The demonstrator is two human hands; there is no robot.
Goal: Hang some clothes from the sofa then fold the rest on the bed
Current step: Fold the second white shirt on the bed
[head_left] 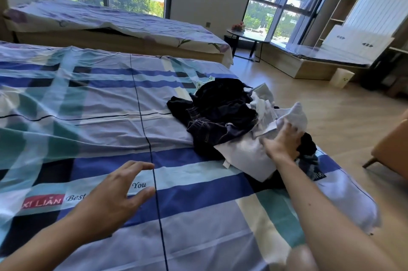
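A heap of clothes lies on the right side of the bed [88, 98], which has a blue, teal and white plaid sheet. Dark garments [218, 111] make up the heap's left part, with a white garment [249, 155] in front and more white cloth behind. My right hand [282, 140] grips a bunched fold of a pale grey-white garment [295, 116] at the heap's right edge, lifting it slightly. My left hand [119, 193] hovers over the sheet at lower left, fingers spread and relaxed, holding nothing.
A second bed [114, 21] with a floral sheet stands behind. A round side table [247, 35] with flowers sits by the window. Wooden floor runs along the bed's right side, and an orange chair or sofa [393, 151] shows at the right edge. Shelves line the far right wall.
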